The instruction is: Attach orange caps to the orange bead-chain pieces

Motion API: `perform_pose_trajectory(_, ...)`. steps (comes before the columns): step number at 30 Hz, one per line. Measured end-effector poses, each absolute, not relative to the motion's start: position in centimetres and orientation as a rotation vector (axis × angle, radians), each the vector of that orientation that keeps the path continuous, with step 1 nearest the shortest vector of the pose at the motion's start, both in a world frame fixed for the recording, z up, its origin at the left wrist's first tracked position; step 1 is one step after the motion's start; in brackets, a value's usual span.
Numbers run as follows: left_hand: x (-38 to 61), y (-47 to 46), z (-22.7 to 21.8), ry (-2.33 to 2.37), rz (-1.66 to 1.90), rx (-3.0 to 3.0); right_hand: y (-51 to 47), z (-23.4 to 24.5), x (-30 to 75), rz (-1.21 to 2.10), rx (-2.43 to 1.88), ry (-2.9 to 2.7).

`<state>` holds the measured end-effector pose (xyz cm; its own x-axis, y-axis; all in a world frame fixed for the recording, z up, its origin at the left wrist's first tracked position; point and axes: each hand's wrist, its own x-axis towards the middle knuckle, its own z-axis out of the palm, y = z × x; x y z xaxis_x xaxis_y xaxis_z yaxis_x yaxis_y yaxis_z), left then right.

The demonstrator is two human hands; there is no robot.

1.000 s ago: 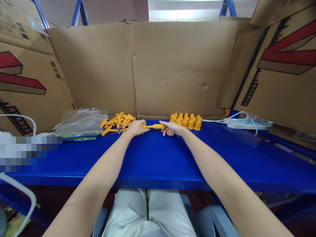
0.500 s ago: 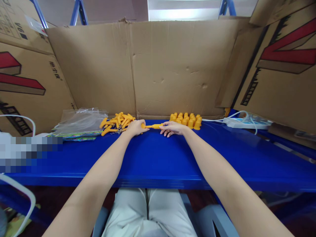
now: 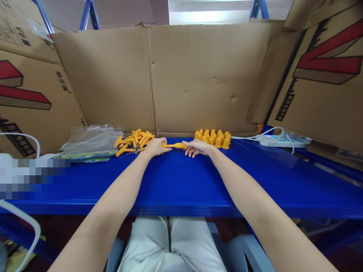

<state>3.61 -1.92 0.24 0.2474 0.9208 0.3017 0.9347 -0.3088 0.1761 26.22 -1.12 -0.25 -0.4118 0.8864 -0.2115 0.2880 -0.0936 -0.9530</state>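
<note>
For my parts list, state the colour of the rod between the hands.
The rod is yellow-orange, clearest in the head view.

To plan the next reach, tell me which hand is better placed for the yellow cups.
Probably the right hand: it is beside the yellow cups, at one end of the yellow rod. The left hand grips the other end, beside the yellow handles, farther from the cups.

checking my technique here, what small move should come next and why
A slight twist of the yellow piece by the right hand seems best: its ridged stem is exposed between the hands, the left hand grips one end and the right hand touches the other.
</note>
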Motion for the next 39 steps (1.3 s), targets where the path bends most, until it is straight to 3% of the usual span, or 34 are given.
perform_pose_trajectory(39, 3.71, -1.96, 0.22, -1.768, -0.529, -2.41, -1.3, 0.59, 25.7, 1.793, -1.393, -1.451)
